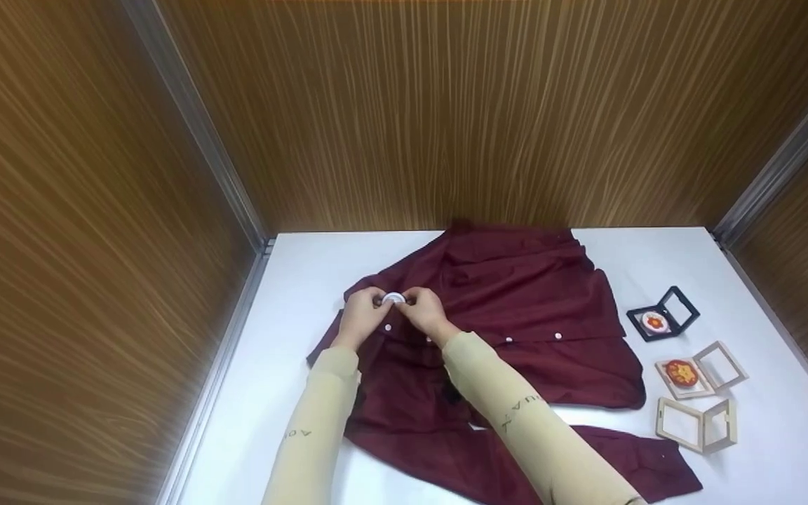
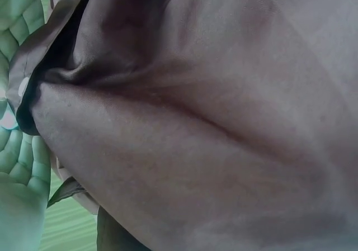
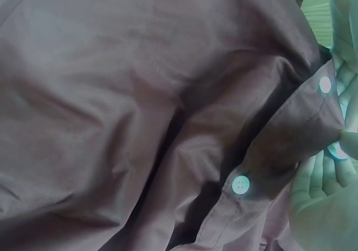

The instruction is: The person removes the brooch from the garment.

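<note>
A maroon buttoned shirt point(image 1: 516, 294) lies spread on the white table, its white buttons point(image 1: 558, 336) in a line along the placket. Over its left part, near the collar end, both hands meet at a round white badge point(image 1: 394, 297). My left hand point(image 1: 362, 315) pinches the badge's left edge between thumb and fingers. From the other side my right hand point(image 1: 426, 310) pinches its right edge. The placket point(image 3: 291, 122) is drawn up to the fingers in the right wrist view, and a sliver of badge point(image 3: 338, 150) shows there. Fingers cover most of the badge's rim.
On the right stand an open black frame box point(image 1: 646, 327) with a white badge bearing a red flower, and an open wooden box point(image 1: 705, 389) with a red and yellow badge. Another open wooden frame box point(image 1: 719, 428) is nearer. Wood-grain panels point(image 1: 446, 119) enclose the table.
</note>
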Motion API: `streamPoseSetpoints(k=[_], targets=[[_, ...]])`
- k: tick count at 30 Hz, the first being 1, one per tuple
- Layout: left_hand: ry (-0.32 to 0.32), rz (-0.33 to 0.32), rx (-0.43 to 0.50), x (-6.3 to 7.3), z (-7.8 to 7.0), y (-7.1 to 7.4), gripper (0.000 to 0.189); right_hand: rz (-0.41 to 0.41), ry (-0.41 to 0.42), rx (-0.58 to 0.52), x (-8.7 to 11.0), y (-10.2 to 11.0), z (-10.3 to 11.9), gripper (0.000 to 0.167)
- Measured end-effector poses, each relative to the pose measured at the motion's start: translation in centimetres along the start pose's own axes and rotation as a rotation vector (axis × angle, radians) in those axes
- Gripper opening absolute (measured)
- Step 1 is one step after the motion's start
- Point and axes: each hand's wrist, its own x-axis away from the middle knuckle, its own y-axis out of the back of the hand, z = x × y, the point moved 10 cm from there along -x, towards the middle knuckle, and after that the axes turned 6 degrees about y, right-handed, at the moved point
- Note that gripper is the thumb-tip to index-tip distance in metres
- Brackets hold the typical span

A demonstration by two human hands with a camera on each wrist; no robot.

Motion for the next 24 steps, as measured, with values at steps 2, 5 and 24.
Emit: streamPoseSetpoints(k=[2, 5, 24], targets=[[0.006, -0.008, 0.012, 0.0, 0.2, 0.0, 0.015, 0.002, 0.002, 0.010, 0.0, -0.1, 0.1, 0.020], [0.018, -0.011, 0.028, 0.1, 0.5, 0.0, 0.015, 0.003, -0.004, 0.015, 0.1, -0.2, 0.2, 0.021], [0.002, 0.023, 0.071, 0.7, 0.7, 0.0, 0.013, -0.009, 0.036, 0.047, 0.2, 0.0, 0.8, 0.019]])
